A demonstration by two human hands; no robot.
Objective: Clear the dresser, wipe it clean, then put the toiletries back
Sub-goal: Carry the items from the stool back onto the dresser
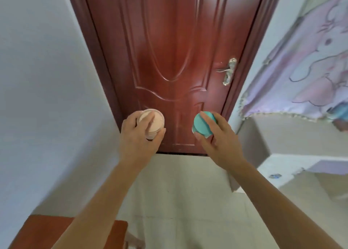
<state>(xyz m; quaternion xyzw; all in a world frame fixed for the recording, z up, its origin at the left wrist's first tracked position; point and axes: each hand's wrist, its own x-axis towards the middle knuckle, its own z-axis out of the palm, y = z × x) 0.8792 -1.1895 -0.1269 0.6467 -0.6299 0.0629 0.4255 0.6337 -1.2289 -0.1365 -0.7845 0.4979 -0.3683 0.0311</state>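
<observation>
Left hand (139, 135): the fingers are curled round a pink jar (153, 121), held in the air in front of the door (169, 51).
Right hand (213, 138): the fingers and thumb clamp a teal jar (201, 123), also in the air, above the floor (188, 192).
Risk: both hands are full, so if one jar slips, probably nothing catches it and it may crack on the floor.
Writing: no brand or label can be read on either jar.

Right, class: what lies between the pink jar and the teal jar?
The stretch is bare: between the pink jar and the teal jar the head view shows only the door behind them.
</observation>
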